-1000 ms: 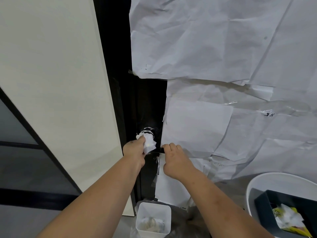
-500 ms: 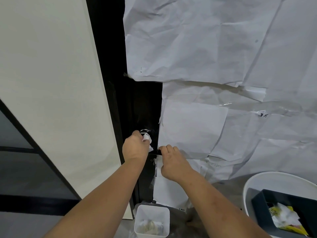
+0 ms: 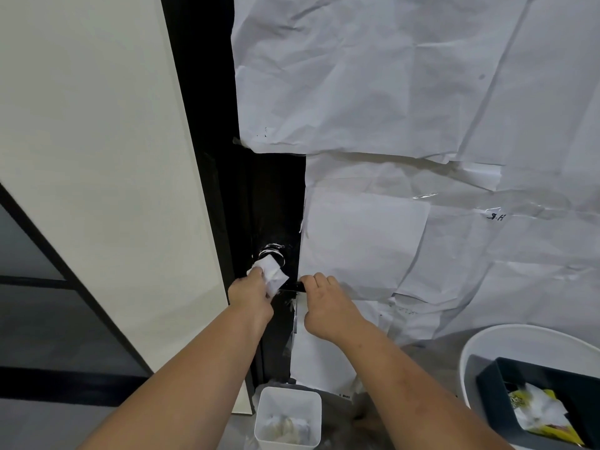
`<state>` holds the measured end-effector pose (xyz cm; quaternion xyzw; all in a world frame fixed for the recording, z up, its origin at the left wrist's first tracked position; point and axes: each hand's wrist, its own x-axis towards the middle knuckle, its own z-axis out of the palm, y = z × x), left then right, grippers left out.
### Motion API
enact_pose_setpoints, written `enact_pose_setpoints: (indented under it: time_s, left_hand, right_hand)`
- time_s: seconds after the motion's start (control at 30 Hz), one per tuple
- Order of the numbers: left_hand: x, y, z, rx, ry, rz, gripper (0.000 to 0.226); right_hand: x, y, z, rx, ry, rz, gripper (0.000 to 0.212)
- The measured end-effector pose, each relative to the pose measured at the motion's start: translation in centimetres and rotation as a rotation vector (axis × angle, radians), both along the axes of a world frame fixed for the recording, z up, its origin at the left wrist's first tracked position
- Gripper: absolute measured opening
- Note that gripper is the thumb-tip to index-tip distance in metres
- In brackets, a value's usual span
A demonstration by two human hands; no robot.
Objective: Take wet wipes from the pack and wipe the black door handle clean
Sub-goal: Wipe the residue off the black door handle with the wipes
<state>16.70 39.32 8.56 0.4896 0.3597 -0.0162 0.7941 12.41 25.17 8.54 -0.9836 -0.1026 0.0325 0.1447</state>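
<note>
Left hand (image 3: 251, 292) pinches a folded wet wipe (image 3: 269, 273) between thumb and fingers — grip clamped on the wipe, pressing it against the round base of the black door handle (image 3: 274, 254), which sits on the black door strip at about 12 o'clock from that hand. White smears show on the base. Wipe looks soft, limp, light and damp; likely best held bunched in the fingertips so it doesn't slide off the smooth hardware. Handle looks rigid and fixed, probably slick when wet. Left forearm reaches up and forward, wrist roughly straight. Right hand (image 3: 324, 303) at 3 o'clock of the wipe — fingers curled over the lever end, steadying it, forearm angled in from lower right. White bin (image 3: 287, 417) at 6 o'clock below the hands holds crumpled wipes. Wipes pack (image 3: 542, 414) lies in a dark tray at 4 o'clock, well apart.
</note>
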Motion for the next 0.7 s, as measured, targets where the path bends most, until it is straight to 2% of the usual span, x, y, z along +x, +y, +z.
enact_pose_setpoints:
  time_s: [0.1,0.27,0.33,0.47,0.7]
  left_hand:
    - [-0.9,0.5,-1.0,-0.154,-0.025,0.092,0.038]
    - [-2.3,1.1,-1.3,-0.14,-0.118,0.015,0.032]
    - [-2.2,0.7,-1.1,-0.068,-0.161,-0.032,0.029]
    - [-1.3,0.1,-0.7,0.208,-0.187,-0.059,0.012]
    - [-0.8,1.4,0.1,0.288,-0.173,-0.124,0.017]
  right_hand:
    - [0.0,-0.1,-0.2,-0.001,-0.017,0.004,0.059]
    - [0.1,0.0,-0.3,0.006,-0.019,-0.002,0.058]
    - [0.1,0.1,-0.3,0.0,-0.017,-0.003,0.058]
    - [0.1,0.1,-0.2,-0.006,-0.006,-0.006,0.06]
    - [0.2,0.0,-0.3,-0.006,-0.008,0.001,0.058]
